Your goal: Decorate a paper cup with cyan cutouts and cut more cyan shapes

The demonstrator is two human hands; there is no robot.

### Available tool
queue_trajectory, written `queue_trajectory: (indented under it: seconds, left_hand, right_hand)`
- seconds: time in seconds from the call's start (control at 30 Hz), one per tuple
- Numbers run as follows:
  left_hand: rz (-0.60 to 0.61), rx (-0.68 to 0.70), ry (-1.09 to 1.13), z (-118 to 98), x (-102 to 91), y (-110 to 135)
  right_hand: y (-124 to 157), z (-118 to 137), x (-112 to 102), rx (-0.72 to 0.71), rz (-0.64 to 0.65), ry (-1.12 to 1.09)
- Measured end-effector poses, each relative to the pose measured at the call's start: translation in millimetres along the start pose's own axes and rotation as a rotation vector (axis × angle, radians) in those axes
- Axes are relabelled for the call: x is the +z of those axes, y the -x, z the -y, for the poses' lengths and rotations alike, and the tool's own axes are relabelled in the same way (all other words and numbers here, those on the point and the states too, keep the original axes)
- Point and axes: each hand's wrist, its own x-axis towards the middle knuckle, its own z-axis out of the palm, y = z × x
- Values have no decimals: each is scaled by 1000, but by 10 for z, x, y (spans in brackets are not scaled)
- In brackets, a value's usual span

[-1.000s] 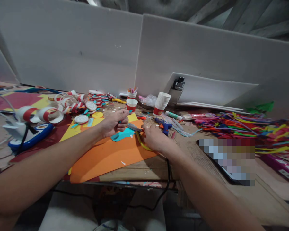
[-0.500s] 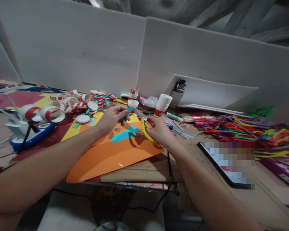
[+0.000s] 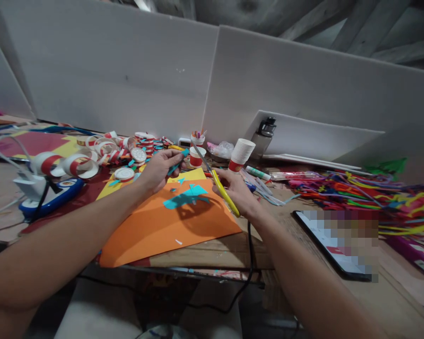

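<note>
Between the thumb and fingers of my left hand (image 3: 161, 168) is a small piece of turquoise paper (image 3: 178, 161). My right hand (image 3: 237, 190) grips a pair of yellow-handled scissors (image 3: 226, 193), whose blades point up and to the left, a short way right of that paper. Beneath both hands lies an orange paper sheet (image 3: 144, 235). On it rest a larger turquoise paper piece (image 3: 175, 201) and a few small turquoise scraps (image 3: 181, 181). A yellow sheet (image 3: 198, 175) shows behind the orange one. My right fingers partly hide the scissor handles.
Cut red-and-white paper cups (image 3: 79, 165) and a blue power strip (image 3: 69, 188) are at the left. A paper cup (image 3: 196, 157), a cup stack (image 3: 243, 153) and a bottle (image 3: 263, 139) stand at the back. Colourful pipe cleaners (image 3: 356, 195) and a phone (image 3: 334, 245) lie at the right.
The scissors have swung; their blades now look closed and point up, away from the turquoise paper. A small turquoise scrap now shows on the sheet below. My left hand still holds its piece.
</note>
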Motion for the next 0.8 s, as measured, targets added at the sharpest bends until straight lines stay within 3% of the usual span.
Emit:
queue_trajectory:
  seconds: [0.2, 0.4, 0.8]
  left_hand:
    - [23, -21, -8, -2, -3, 4]
    - [82, -67, -79, 51, -21, -4]
    - [94, -70, -86, 25, -14, -1]
  right_hand:
    - [12, 8, 3, 56, 46, 40]
    - [9, 50, 13, -8, 115, 35]
    - [4, -2, 11, -44, 89, 125]
